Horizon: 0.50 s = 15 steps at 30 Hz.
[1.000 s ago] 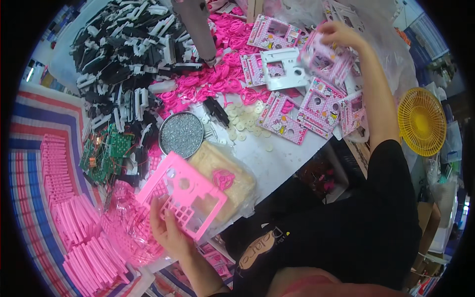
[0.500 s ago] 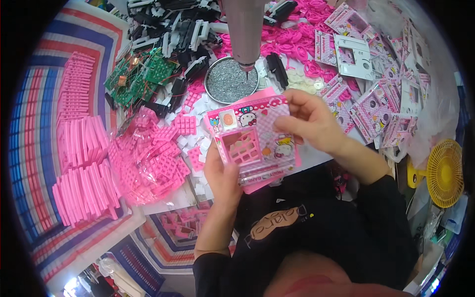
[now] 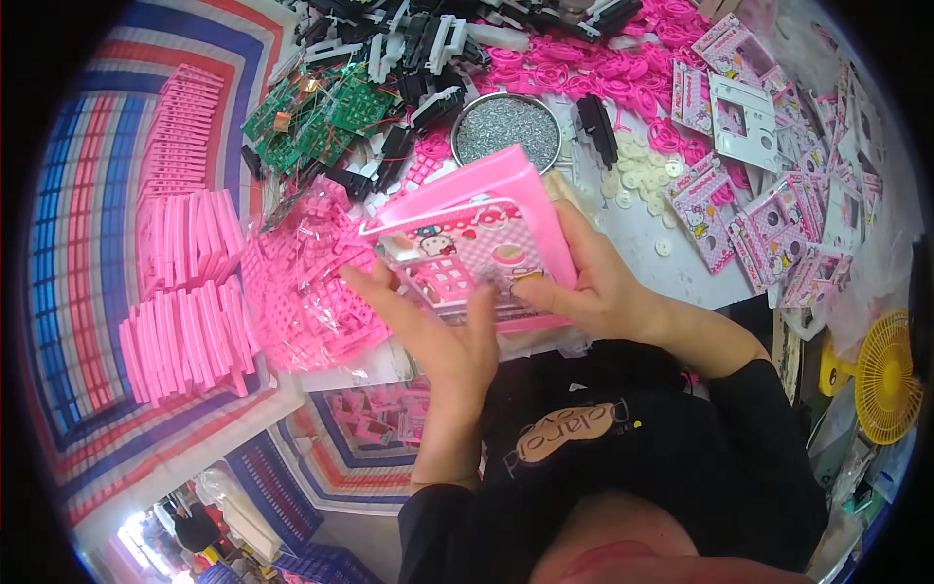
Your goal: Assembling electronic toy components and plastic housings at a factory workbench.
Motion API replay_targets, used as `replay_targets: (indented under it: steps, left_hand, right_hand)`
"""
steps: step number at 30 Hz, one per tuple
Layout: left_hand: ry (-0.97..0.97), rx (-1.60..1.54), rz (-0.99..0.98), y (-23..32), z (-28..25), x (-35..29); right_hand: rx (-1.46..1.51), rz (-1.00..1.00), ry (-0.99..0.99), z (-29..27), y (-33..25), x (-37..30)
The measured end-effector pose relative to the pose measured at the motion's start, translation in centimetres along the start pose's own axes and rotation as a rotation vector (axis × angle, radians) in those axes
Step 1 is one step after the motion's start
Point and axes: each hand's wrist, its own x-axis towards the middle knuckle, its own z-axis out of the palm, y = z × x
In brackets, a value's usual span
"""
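My right hand (image 3: 608, 297) grips a pink plastic panel (image 3: 545, 229) by its right side, with the thumb across its front. Set in or lying against the panel's front is a printed cartoon sheet (image 3: 486, 234) with checks, a window opening with pink grid bars behind it and a round hole. At the lower left edge, my left hand (image 3: 443, 341) has its fingers spread, its thumb in front of the sheet. Whether that thumb presses on the sheet cannot be made out. The panel is tilted, its upper right corner raised.
A round tray of small metal screws (image 3: 506, 131) stands behind the panel. Left lie bagged pink keypads (image 3: 316, 292), stacked pink panels (image 3: 190, 341) and green circuit boards (image 3: 326, 117). Right are printed sheets (image 3: 778, 214), white discs (image 3: 642, 175) and a yellow fan (image 3: 887, 380).
The panel and sheet have turned and tilted, showing more pink plastic. My left hand has spread its fingers off the left edge. The view has shifted, and the screwdriver above the tray has left it.
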Motion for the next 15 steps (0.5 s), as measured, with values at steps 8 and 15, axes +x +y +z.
replay_targets:
  steps: [8, 15]
  left_hand:
    - [0.179, -0.068, 0.188, 0.3, -2.5, -0.5]
    - [-0.199, -0.11, -0.179, -0.4, -1.5, 0.7]
  right_hand:
    - [0.371, 0.039, 0.073, 0.5, -0.1, 0.8]
    - [0.219, 0.05, -0.036, -1.2, -1.0, 0.9]
